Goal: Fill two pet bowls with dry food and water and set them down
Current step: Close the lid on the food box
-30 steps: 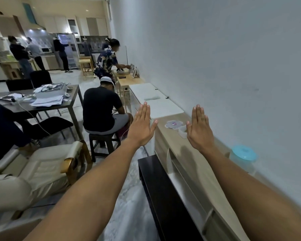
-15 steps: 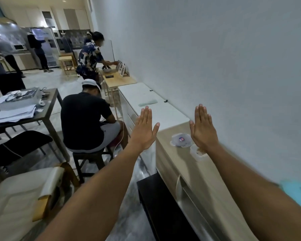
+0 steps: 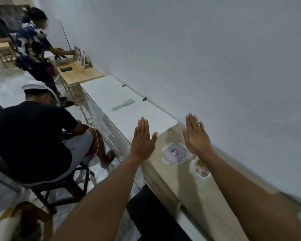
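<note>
Holds left hand (image 3: 142, 141) and right hand (image 3: 196, 138) out flat, fingers straight, empty, above wooden counter (image 3: 177, 181); has open tub of dry food (image 3: 199, 168) just under right wrist, nearer that hand.

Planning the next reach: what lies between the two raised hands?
In the head view, a white lid lies on the wooden counter between the left hand and the right hand, at wrist height in the picture.
</note>
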